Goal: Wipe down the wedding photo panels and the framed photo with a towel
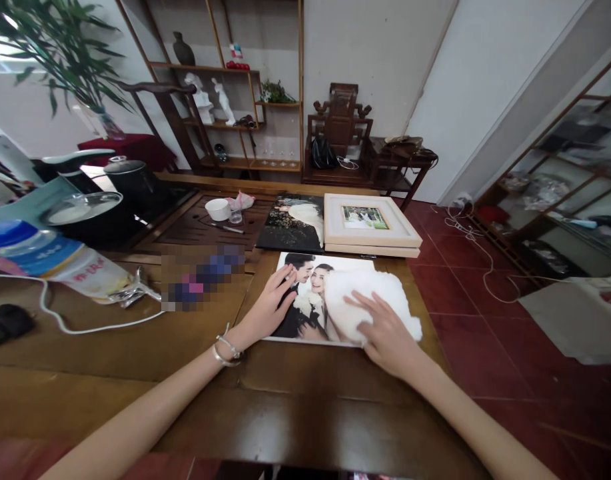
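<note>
A large wedding photo print (312, 293) lies flat on the wooden table (295, 407) in front of me. My left hand (268, 310), with a silver bracelet at the wrist, rests flat on the print's left edge, fingers stretched out. My right hand (385, 330) presses a white cloth (370, 300) onto the right part of the print, fingers spread over it. Behind it lie a second, darker wedding print (292, 223) and a cream framed photo (368, 227).
A white cup (218, 209) and a pen sit on the tea tray (185, 230). Kettles (130, 177), a blue-labelled bottle (45, 257) and a white cable (85, 327) crowd the table's left. Shelves and a carved chair (341, 130) stand behind. Red tiled floor lies on the right.
</note>
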A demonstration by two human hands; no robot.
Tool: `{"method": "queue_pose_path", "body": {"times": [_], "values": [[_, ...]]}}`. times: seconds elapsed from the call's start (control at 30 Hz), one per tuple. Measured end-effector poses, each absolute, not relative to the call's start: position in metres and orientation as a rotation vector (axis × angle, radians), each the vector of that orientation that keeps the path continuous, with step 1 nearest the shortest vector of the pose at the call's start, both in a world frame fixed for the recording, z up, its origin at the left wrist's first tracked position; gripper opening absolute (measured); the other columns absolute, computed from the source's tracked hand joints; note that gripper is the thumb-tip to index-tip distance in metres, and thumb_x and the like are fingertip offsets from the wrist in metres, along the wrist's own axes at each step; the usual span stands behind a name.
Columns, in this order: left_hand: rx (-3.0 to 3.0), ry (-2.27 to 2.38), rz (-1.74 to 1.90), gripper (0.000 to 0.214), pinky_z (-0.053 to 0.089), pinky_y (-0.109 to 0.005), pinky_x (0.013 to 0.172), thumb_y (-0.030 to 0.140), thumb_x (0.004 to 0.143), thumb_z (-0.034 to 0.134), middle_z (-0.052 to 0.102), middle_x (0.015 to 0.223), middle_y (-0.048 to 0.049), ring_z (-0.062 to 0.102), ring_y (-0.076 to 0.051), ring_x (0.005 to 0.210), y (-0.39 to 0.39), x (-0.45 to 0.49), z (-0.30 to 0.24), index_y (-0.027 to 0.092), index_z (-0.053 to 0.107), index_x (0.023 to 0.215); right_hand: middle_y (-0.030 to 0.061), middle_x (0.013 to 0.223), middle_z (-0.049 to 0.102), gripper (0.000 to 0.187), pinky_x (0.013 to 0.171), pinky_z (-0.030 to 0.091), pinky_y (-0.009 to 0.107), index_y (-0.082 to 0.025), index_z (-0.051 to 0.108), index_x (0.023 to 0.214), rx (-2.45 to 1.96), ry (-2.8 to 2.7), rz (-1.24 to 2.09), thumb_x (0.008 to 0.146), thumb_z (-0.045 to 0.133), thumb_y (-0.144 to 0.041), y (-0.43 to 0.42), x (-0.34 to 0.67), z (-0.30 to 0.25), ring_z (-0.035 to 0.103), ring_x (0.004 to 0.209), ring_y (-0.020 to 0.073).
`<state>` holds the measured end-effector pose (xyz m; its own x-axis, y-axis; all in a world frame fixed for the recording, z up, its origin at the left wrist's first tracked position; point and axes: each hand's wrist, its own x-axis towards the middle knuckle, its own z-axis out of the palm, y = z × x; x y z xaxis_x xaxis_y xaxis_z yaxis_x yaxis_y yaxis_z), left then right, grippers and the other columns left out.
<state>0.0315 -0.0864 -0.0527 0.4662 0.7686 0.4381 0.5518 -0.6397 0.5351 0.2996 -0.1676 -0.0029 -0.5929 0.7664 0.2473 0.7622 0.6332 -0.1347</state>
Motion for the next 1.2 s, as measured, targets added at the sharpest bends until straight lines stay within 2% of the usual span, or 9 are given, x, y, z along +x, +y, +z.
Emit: {"method": "queue_pose_path", "body": {"times": [0.17,0.3,0.47,0.63,0.77,1.1,1.2], "values": [[2.422,1.094,0.96,0.044,0.025,-0.048,0.111,0.023,0.094,0.038,0.032,0.146,-0.0109,0.023,-0.023,0.137,-0.085,0.03,-0.053,0.023,0.033,0.138,0.0188,0.129,0.054,0.023,0.104,0.032,0.053,-0.015,0.062,0.08,-1.402,-2.497,-0.045,0.068,0.046,-0.003,-0.108,0.31,-0.003,0.04,0.129,0.0293],[2.404,1.13,0.977,0.043,0.026,-0.047,0.111,0.024,0.094,0.039,0.033,0.145,-0.0122,0.026,-0.024,0.136,-0.085,0.032,-0.054,0.021,0.037,0.137,0.021,0.126,0.055,0.024,0.106,0.03,0.053,-0.014,0.061,0.083,-1.471,-2.437,-0.063,0.069,0.046,-0.003,-0.101,0.308,-0.005,0.04,0.129,0.0283],[2.383,1.164,0.992,0.042,0.027,-0.048,0.11,0.023,0.094,0.037,0.036,0.143,-0.012,0.028,-0.024,0.135,-0.086,0.034,-0.054,0.021,0.038,0.136,0.0191,0.131,0.052,0.022,0.107,0.026,0.058,-0.015,0.061,0.072,-1.377,-2.483,-0.022,0.066,0.045,0.0,-0.145,0.301,-0.005,0.035,0.132,0.0318],[2.381,1.157,0.989,0.043,0.027,-0.049,0.11,0.024,0.094,0.037,0.036,0.143,-0.0109,0.028,-0.024,0.135,-0.086,0.034,-0.053,0.023,0.037,0.137,0.0134,0.138,0.046,0.021,0.108,0.022,0.06,-0.017,0.058,0.061,-1.265,-2.487,0.027,0.062,0.045,0.0,-0.213,0.293,-0.006,0.027,0.135,0.0309],[2.398,1.139,0.98,0.042,0.026,-0.048,0.11,0.024,0.094,0.037,0.035,0.144,-0.011,0.027,-0.024,0.135,-0.086,0.034,-0.052,0.022,0.038,0.136,0.01,0.14,0.044,0.022,0.109,0.021,0.059,-0.017,0.056,0.056,-1.193,-2.504,0.063,0.058,0.045,0.002,-0.234,0.291,-0.005,0.026,0.136,0.0299],[2.421,1.116,0.973,0.041,0.028,-0.049,0.109,0.024,0.094,0.037,0.036,0.143,-0.0119,0.027,-0.024,0.135,-0.085,0.032,-0.051,0.021,0.04,0.135,0.0185,0.129,0.054,0.021,0.105,0.03,0.055,-0.015,0.061,0.076,-1.363,-2.484,-0.051,0.067,0.047,-0.002,-0.125,0.305,-0.006,0.039,0.129,0.0304],[2.418,1.12,0.97,0.041,0.028,-0.05,0.109,0.024,0.094,0.037,0.036,0.143,-0.0118,0.028,-0.025,0.135,-0.085,0.032,-0.051,0.022,0.04,0.135,0.0183,0.127,0.055,0.022,0.105,0.031,0.054,-0.016,0.061,0.08,-1.385,-2.439,-0.091,0.068,0.048,-0.003,-0.106,0.308,-0.009,0.042,0.128,0.0291]]}}
